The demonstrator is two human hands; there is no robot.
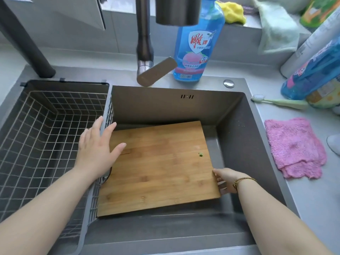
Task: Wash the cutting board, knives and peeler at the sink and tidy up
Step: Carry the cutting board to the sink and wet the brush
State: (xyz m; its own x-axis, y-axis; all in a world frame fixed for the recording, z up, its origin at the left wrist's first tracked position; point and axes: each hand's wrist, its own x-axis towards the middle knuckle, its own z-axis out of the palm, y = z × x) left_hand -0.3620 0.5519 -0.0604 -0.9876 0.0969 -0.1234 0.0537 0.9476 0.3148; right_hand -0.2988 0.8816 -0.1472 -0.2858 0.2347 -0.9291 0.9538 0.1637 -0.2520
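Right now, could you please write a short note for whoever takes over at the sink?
Left hand: open, fingers straight, over the board's left edge; contact unclear.
Right hand: grips the board at its right edge.
Board lies in the sink, with a green scrap on it.
Soap stands behind the sink; pink cloth lies on the counter to the right.
Knives, peeler: not in view.
Done: board is in the sink. Left: probably all the washing and tidying.

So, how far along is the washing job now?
Done: the cutting board is in the sink. In hand: the right hand grips its right edge, and the left hand is open at its left corner. Left: a green scrap is on it. Knives and peeler are not in view.
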